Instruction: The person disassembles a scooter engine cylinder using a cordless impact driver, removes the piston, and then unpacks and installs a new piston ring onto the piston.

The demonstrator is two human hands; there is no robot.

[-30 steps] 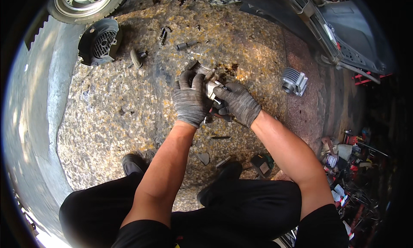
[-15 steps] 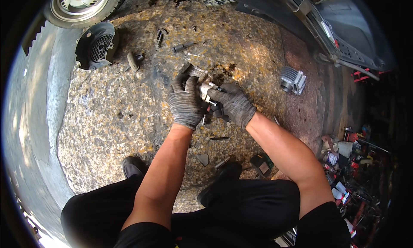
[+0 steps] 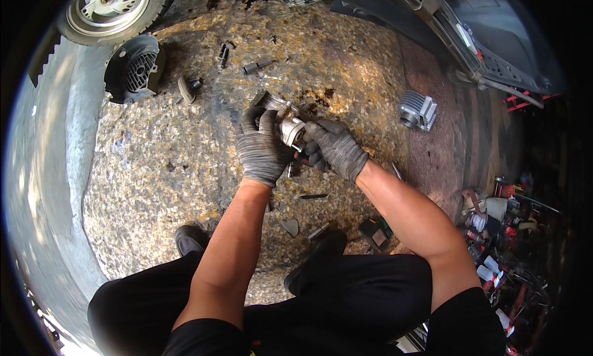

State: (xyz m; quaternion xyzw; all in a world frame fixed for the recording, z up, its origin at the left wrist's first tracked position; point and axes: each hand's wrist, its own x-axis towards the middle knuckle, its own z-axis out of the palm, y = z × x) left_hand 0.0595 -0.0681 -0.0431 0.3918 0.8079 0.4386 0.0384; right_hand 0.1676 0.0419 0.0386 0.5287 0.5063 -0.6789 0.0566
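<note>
My left hand (image 3: pixel 260 147), in a grey knit glove with dark fingers, is closed around a silvery metal engine part with fins at its far end, which looks like a cylinder head (image 3: pixel 290 131). My right hand (image 3: pixel 338 148), gloved alike, is curled against the part's right side, fingertips pinched together. Whatever they hold is hidden. A thin shiny stud (image 3: pixel 297 148) sticks out at the part's near right. Just below, a small metal piece (image 3: pixel 290 170) lies on the ground, and a dark thin rod (image 3: pixel 314 196) lies nearer me.
A finned cylinder (image 3: pixel 417 111) stands at right. To the left are a black fan cover (image 3: pixel 133 70) and a round-rimmed part (image 3: pixel 186 90). A socket tool (image 3: pixel 257 67) and bolts (image 3: pixel 223 53) lie farther away. A wheel (image 3: pixel 111 13) is at far left, cluttered tools (image 3: pixel 500 232) at right.
My right fingertips have shifted on the part's right side, from over its studs to a tighter curl beside it. The left hand keeps its hold; the whole view has shifted slightly.
</note>
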